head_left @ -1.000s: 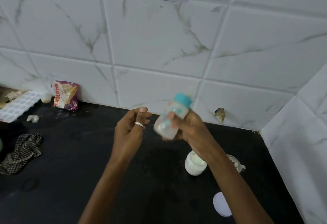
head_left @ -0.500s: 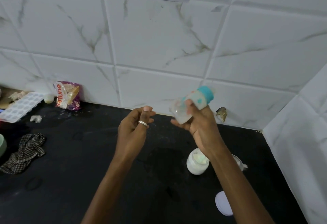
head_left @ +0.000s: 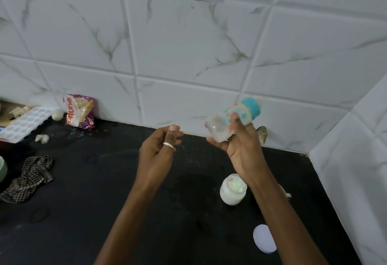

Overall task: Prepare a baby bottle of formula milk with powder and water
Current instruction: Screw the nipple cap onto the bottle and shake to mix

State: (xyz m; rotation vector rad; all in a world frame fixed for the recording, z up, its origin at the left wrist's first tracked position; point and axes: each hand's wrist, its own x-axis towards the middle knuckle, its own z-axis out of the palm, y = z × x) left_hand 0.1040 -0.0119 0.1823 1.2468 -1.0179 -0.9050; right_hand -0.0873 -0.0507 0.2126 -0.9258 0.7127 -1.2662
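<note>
My right hand grips a small baby bottle with a teal collar and a clear teat. The bottle is tilted, its teat pointing up and to the right, its base toward me, and it looks blurred. My left hand hovers to the left of the bottle, apart from it, fingers loosely curled with a ring on one finger and nothing in it. Below my right wrist an open white jar of powder stands on the black counter. Its white lid lies flat nearer to me.
A purple snack packet leans on the tiled wall at the back left, beside a white ice tray. A checked cloth lies crumpled at the left. A small object sits partly hidden behind my right forearm. A tiled side wall closes the right.
My right hand has swung the bottle up and to the right, tipping its teat further over. My left hand has stayed nearly in place.
</note>
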